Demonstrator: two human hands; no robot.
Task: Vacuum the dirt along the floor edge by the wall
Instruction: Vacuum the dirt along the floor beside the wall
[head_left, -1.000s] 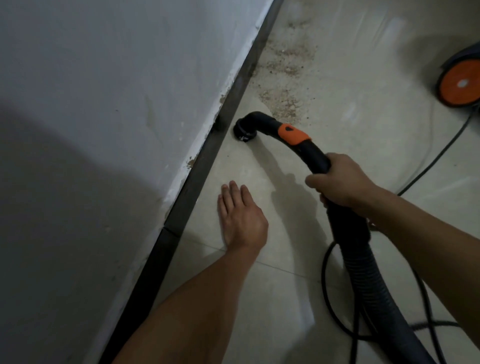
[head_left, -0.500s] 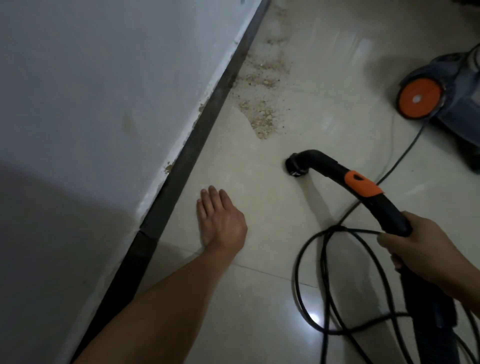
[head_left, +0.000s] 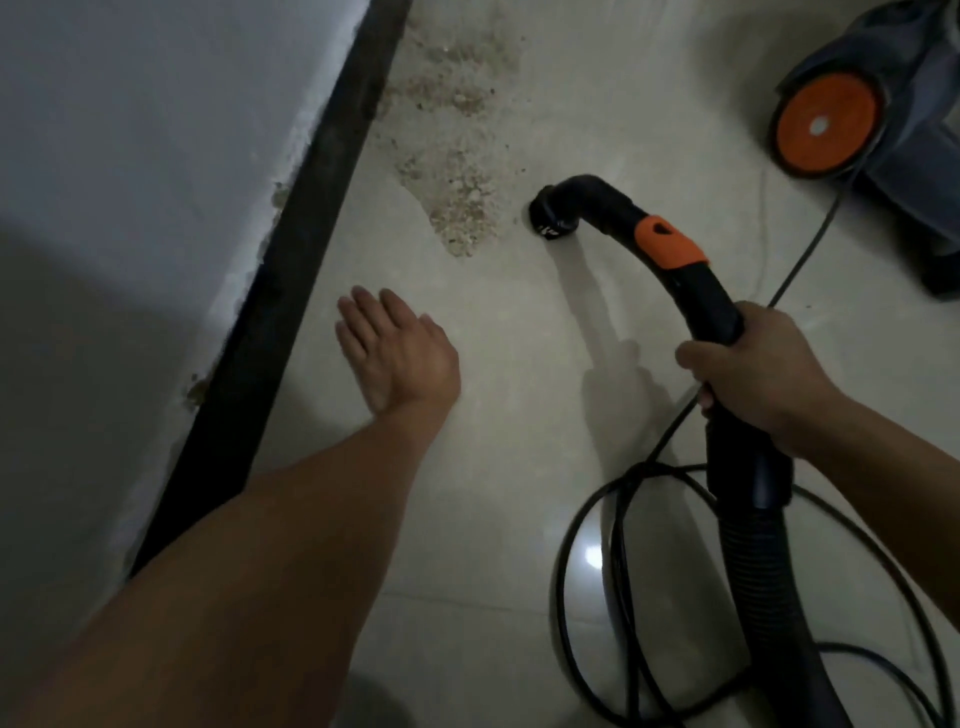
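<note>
A patch of sandy dirt (head_left: 453, 171) lies on the pale tiled floor beside the dark skirting (head_left: 311, 208) of the white wall. My right hand (head_left: 753, 374) grips the black vacuum hose handle (head_left: 696, 291), which carries an orange slider. Its open nozzle end (head_left: 548, 215) sits on the floor just right of the dirt's near tip. My left hand (head_left: 395, 358) rests flat on the tile with straight fingers, between the skirting and the nozzle.
The vacuum body with an orange wheel (head_left: 826, 127) stands at the upper right. Loops of black power cord (head_left: 613, 545) and the ribbed hose (head_left: 779, 597) lie on the floor at the lower right. The white wall (head_left: 130, 156) fills the left.
The nozzle was pulled away from the skirting to the right and now sits close beside the dirt. My left hand has stayed flat on the tile.
</note>
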